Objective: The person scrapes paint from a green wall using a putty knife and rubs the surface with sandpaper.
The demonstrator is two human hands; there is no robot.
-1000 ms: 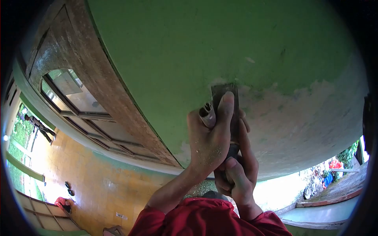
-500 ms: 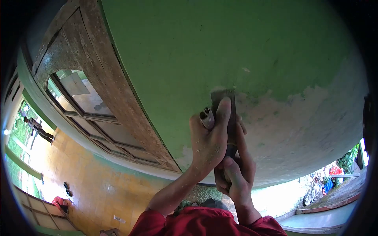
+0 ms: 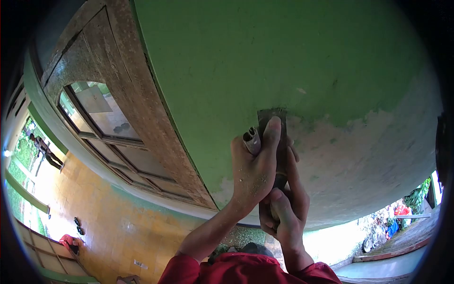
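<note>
A scraper (image 3: 282,156) with a dark flat blade is pressed edge-first against the green painted wall (image 3: 227,61). My right hand (image 3: 289,215) is wrapped round its handle, low on the tool. Higher up, my left hand (image 3: 255,173) is closed over the blade, its thumb lying flat along the face. A greyish hollow tube (image 3: 252,141) with a split end also sticks out of my left fist; the rest of it is hidden. Pale dust specks cover the back of that hand. To the blade's right, paint is gone from a bare patch (image 3: 350,151).
A worn wooden door (image 3: 127,80) with glass panes stands left of the wall. Further left, a person (image 3: 46,150) stands beyond the yellow tiled floor (image 3: 109,213), where sandals (image 3: 79,226) and a red cloth (image 3: 69,241) lie. Plants (image 3: 416,199) show outside at right.
The view has shifted slightly, so the door and wall appear a little further right. Both hands keep their hold on the scraper, its blade edge still at the wall.
</note>
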